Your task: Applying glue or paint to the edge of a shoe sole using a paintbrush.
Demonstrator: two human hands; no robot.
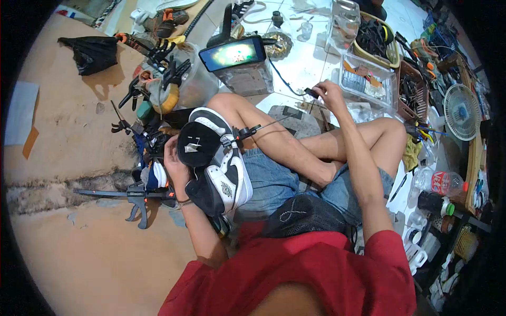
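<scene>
Red shirt (300, 258), bottom; left hand (176, 162), half-curled, steadies clamped shoe (235, 180), centre-left; right hand (332, 97) pinches black piece (311, 93), upper right; steadiness seems called for.

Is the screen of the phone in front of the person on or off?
On. The phone shows a lit, coloured picture with a bright yellow-white glow near its middle.
</scene>
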